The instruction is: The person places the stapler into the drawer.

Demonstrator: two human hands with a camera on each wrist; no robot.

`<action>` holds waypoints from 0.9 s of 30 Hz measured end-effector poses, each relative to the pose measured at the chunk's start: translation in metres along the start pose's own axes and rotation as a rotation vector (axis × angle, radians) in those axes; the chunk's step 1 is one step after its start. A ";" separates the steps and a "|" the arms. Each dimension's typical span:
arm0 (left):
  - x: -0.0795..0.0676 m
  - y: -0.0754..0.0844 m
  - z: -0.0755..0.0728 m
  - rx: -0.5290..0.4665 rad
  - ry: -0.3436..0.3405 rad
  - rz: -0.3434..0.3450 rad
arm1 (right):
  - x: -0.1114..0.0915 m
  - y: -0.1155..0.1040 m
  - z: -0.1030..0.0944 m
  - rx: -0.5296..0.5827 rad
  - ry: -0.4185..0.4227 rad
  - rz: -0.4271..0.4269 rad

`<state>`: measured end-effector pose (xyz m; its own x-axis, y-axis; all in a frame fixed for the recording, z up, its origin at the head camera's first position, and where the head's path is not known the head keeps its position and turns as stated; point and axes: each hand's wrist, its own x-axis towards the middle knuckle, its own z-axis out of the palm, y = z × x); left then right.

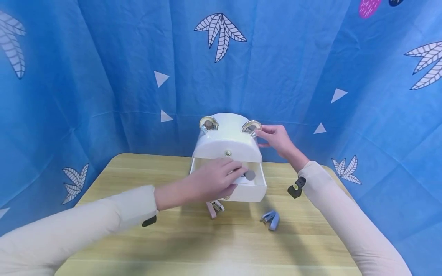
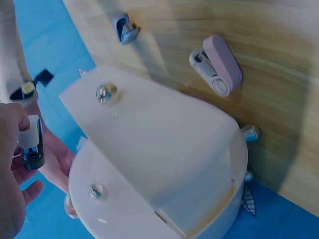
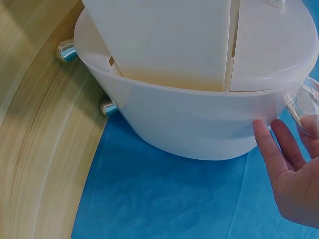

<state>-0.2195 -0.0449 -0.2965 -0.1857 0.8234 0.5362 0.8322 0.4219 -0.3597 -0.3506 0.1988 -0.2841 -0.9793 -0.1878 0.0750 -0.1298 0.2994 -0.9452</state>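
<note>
A white drawer box (image 1: 226,143) with gold-rimmed ears stands at the table's back, its upper drawer (image 1: 253,193) pulled out. My left hand (image 1: 215,178) is over the drawer. In the left wrist view it pinches a small stapler (image 2: 31,144) with a white top and dark base. A grey round piece (image 1: 250,175) shows by its fingertips; I cannot tell whether it belongs to that stapler. My right hand (image 1: 276,140) grips the box's right ear (image 1: 251,127) with thumb and fingers. In the right wrist view two fingertips lie at the box's side.
In front of the box, a pink and white stapler (image 2: 222,64) lies on the wooden table (image 1: 165,234). Further right is a blue stapler (image 1: 270,219). A blue patterned curtain (image 1: 138,76) hangs close behind the box and along both sides.
</note>
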 end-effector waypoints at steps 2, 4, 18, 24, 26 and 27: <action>0.002 -0.007 0.002 -0.016 -0.025 -0.006 | 0.000 0.001 0.000 -0.006 -0.001 0.000; 0.003 -0.013 0.004 -0.029 -0.055 -0.005 | 0.001 0.001 0.000 -0.011 0.000 -0.002; 0.014 -0.030 0.023 -0.019 -0.263 0.001 | 0.001 0.001 0.000 -0.008 -0.005 0.001; 0.021 -0.032 0.034 0.000 -0.299 0.032 | 0.001 0.001 -0.001 -0.003 -0.006 -0.001; 0.023 -0.032 0.038 0.004 -0.307 0.041 | 0.001 0.001 -0.001 -0.008 -0.004 -0.001; 0.024 -0.033 0.040 0.008 -0.309 0.046 | 0.001 0.001 0.000 -0.009 -0.004 -0.002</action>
<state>-0.2722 -0.0240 -0.3028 -0.2989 0.9177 0.2617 0.8398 0.3832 -0.3846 -0.3513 0.1995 -0.2852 -0.9785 -0.1920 0.0754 -0.1330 0.3076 -0.9422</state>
